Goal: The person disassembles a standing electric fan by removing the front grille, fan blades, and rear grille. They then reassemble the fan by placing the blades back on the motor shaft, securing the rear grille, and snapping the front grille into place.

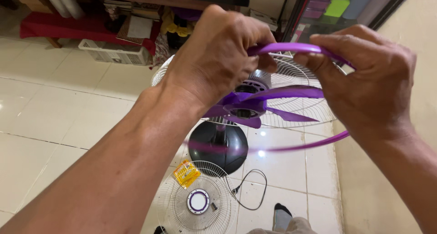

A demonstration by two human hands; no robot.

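Note:
My left hand and my right hand both grip a thin purple plastic ring, held up in front of me. The ring loops down and shows again as a blurred purple band below. Behind it stands a fan with purple blades and a white wire rear guard, its front uncovered. The fan rests on a round black base on the floor.
A white wire front guard with a purple centre lies on the pale tiles, next to a small yellow packet and a black cord. A white basket and red shelf stand behind. My grey-socked foot is below.

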